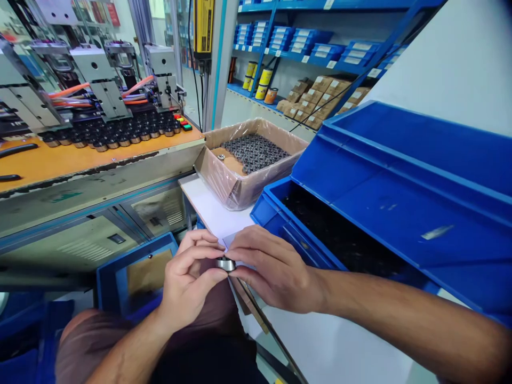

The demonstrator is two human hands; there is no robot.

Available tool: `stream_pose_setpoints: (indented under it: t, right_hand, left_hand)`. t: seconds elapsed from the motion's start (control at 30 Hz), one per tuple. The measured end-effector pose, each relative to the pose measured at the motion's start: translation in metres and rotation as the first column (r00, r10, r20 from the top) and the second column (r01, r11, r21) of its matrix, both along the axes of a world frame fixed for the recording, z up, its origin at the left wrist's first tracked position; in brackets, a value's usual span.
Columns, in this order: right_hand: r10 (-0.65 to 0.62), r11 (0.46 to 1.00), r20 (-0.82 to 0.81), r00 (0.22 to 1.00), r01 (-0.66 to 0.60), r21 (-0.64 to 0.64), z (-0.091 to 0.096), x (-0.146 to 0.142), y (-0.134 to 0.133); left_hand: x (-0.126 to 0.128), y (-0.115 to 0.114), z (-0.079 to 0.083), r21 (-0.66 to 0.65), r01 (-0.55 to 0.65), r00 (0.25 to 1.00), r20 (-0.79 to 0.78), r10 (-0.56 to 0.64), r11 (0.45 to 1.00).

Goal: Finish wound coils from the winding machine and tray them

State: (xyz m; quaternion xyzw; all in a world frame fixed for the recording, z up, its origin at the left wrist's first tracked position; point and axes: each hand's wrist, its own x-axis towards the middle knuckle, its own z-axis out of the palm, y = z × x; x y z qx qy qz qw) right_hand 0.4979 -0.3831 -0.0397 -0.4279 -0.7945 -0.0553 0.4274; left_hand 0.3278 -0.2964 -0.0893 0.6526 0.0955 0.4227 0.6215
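A small shiny metal ring (226, 264) with a dark upper part is pinched between both hands above my lap. My left hand (192, 274) grips its left side with the thumb and fingertips. From the right, the fingers and thumb of my right hand (276, 266) close on its other side. My fingertips cover part of the ring, so its inside is hidden. Beyond the hands, a plastic-lined cardboard box (240, 186) holds many dark metal parts (258, 152) in rows, with one loose part (221, 157) on the cardboard.
Blue bins (276, 213) stand at right, the lower holding black parts. On the orange bench (132, 154) at left are rows of black-and-copper parts (124, 133) under a machine (96, 69). A blue crate (108, 288) sits low at left. Shelves (296, 53) stand behind.
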Motion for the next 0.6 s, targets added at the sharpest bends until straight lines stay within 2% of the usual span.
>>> stream_pose_setpoints:
  t: [0.1, 0.17, 0.23, 0.3, 0.37, 0.4, 0.43, 0.5, 0.6]
  right_hand:
    - [-0.005, 1.000, -0.006, 1.000, 0.005, -0.011, -0.003, 0.000, 0.001]
    - [-0.036, 0.998, 0.008, 0.999, 0.037, -0.042, -0.007, 0.000, 0.002]
    - [-0.091, 0.992, 0.055, 0.994, 0.096, -0.084, -0.011, 0.001, 0.002]
    - [-0.136, 0.984, 0.112, 0.984, 0.148, -0.103, -0.016, 0.003, 0.003]
    - [-0.157, 0.982, 0.151, 0.976, 0.171, -0.082, -0.020, 0.005, 0.003]
    - [-0.162, 0.983, 0.168, 0.972, 0.175, -0.064, -0.021, 0.006, 0.003]
    - [-0.165, 0.983, 0.189, 0.968, 0.176, -0.041, -0.021, 0.007, 0.003]
    - [-0.188, 0.981, 0.246, 0.951, 0.192, 0.010, -0.019, 0.008, 0.003]
    - [-0.220, 0.975, 0.332, 0.917, 0.206, 0.079, -0.012, 0.011, 0.003]
  left_hand:
    - [0.000, -0.003, -0.003, 0.072, -0.063, 0.997, -0.035, 0.065, 0.995]
    - [-0.004, -0.001, -0.002, 0.185, -0.110, 0.986, -0.101, 0.130, 0.977]
    - [-0.010, 0.012, 0.003, 0.348, -0.166, 0.958, -0.163, 0.234, 0.923]
    - [-0.020, 0.039, 0.015, 0.523, -0.255, 0.900, -0.178, 0.397, 0.813]
    - [-0.035, 0.081, 0.036, 0.663, -0.372, 0.765, -0.177, 0.620, 0.649]
    - [-0.045, 0.106, 0.048, 0.710, -0.418, 0.648, -0.204, 0.734, 0.566]
    - [-0.056, 0.132, 0.060, 0.746, -0.436, 0.491, -0.272, 0.828, 0.504]
    - [-0.077, 0.183, 0.083, 0.767, -0.448, 0.353, -0.320, 0.879, 0.459]
    - [-0.101, 0.246, 0.104, 0.795, -0.411, 0.194, -0.402, 0.895, 0.446]
